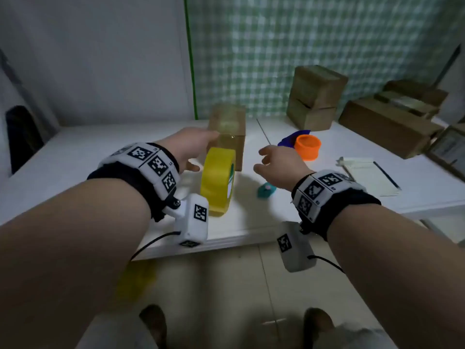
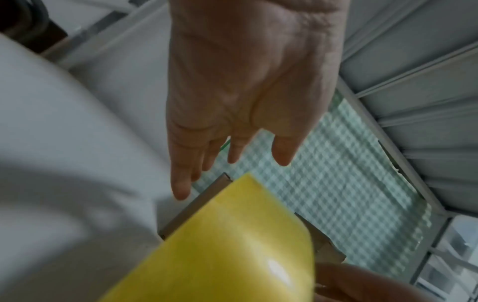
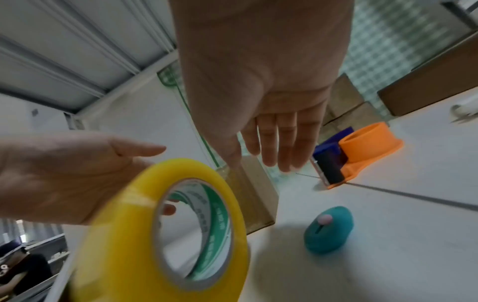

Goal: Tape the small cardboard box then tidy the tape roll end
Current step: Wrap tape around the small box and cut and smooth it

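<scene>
The small cardboard box stands on the white table, with glossy clear tape over its top and front. The yellow tape roll stands on edge just in front of it, green label on its core. My left hand reaches past the roll toward the box's left side with straight fingers. Its thumb lies close by the roll; contact is unclear. My right hand hovers right of the roll and box, fingers straight, holding nothing. In the left wrist view the roll hides most of the box.
A teal cutter lies right of the roll. An orange and blue tape dispenser sits behind my right hand. A notepad with a pen and stacked cardboard boxes fill the right side. The roll is near the table's front edge.
</scene>
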